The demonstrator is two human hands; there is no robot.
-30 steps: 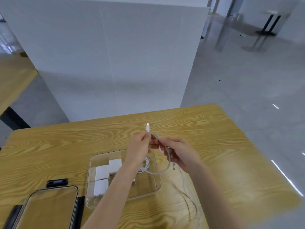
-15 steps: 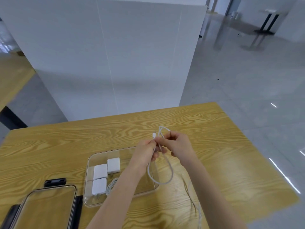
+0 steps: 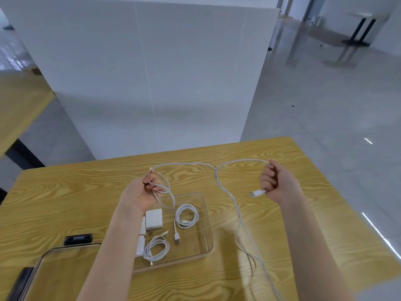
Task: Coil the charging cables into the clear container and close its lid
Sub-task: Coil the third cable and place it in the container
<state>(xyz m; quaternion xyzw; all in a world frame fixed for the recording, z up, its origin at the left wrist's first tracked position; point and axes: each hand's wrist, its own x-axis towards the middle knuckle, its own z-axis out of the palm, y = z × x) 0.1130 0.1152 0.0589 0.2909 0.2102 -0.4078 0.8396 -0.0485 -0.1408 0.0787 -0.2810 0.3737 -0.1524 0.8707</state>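
No writing is legible anywhere. The left hand (image 3: 141, 192) grips a loop of the white cable (image 3: 217, 177) above the clear container (image 3: 208, 235); the right hand (image 3: 277, 183), well apart to the right, has its fingers (image 3: 265, 181) curled around the cable near its USB plug (image 3: 256, 194). Slack trails over the bench (image 3: 65, 192).

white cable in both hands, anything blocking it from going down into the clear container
Nothing visible blocks it. The clear container is open, its lid lying to the left. Two coiled cables and chargers leave bare floor at the right.
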